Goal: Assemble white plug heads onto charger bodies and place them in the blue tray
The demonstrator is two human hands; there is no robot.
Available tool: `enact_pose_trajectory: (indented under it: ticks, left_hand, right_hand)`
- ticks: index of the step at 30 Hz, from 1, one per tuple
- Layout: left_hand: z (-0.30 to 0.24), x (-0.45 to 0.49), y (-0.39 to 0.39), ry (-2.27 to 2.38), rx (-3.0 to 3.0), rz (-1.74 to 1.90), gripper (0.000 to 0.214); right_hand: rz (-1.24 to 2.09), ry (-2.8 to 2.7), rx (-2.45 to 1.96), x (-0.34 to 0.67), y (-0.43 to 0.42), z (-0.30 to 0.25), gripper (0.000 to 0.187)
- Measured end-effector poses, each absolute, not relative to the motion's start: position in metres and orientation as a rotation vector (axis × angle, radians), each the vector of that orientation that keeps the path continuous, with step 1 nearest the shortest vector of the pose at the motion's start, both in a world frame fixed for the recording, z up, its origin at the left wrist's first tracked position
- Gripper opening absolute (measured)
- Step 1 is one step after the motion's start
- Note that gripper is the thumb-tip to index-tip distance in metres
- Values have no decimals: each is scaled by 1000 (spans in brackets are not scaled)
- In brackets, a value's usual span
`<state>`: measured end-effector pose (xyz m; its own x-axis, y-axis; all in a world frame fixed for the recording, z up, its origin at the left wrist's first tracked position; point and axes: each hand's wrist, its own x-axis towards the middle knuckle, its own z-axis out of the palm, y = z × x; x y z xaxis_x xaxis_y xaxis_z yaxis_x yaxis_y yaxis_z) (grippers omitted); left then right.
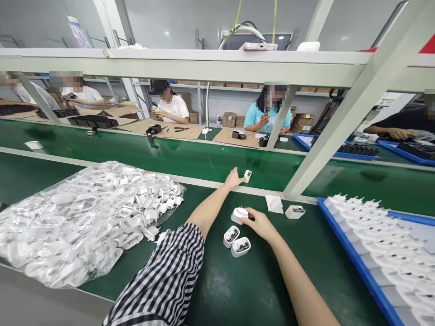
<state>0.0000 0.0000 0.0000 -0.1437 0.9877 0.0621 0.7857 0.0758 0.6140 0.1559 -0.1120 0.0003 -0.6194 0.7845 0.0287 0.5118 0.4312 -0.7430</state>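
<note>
Your left hand (pixel 234 178) is reaching to the far edge of the surface (pixel 217 280), its fingers (pixel 240 179) touching a small charger (pixel 247 175) — the conveyor belt (pixel 190 156) is lying just behind it. Your right hand (pixel 260 222) is resting nearer you on another charger (pixel 239 214), with two open shells (pixel 237 242) sitting just before it. A bagged heap of plugs (pixel 81 217) is lying to your left, a tray of parts (pixel 384 244) to your right.

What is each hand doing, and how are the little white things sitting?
left hand: stretched out, fingertips on small charger at the belt's edge
right hand: gripping round white part
two open shells: side by side, open side up
bag of plugs: heaped full
</note>
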Motion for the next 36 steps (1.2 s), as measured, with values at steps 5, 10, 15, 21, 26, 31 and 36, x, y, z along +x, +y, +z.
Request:
enact_pose_trajectory:
  ticks: [5,10,15,21,26,31,36]
  left_hand:
    - [5,26,20,1864,1916,717,71]
    - [11,51,33,1791,2013,608,39]
    - [28,48,13,1770,2065,564,38]
    - [34,-2,-79,1738,2038,438,34]
    - [10,-32,-166,1730,1992,362,32]
    - [-6,-41,-196,1665,2065,527,32]
    - [-12,-43,-197,1666,2102,604,32]
  right_hand:
    - [782,-2448,-1213,169,-111,10,35]
    - [842,-2312,-1050,165,-111,-1,38]
    - [953,-2120,-1125,156,-110,-10,35]
    - [1010,-2024,-1198,148,-106,-8,32]
    - [986,-1866,-1315,165,-114,-2,37]
    - [849,-1756,-1461,195,-134,3,36]
    - [783,-1717,-1489,195,-136,3,35]
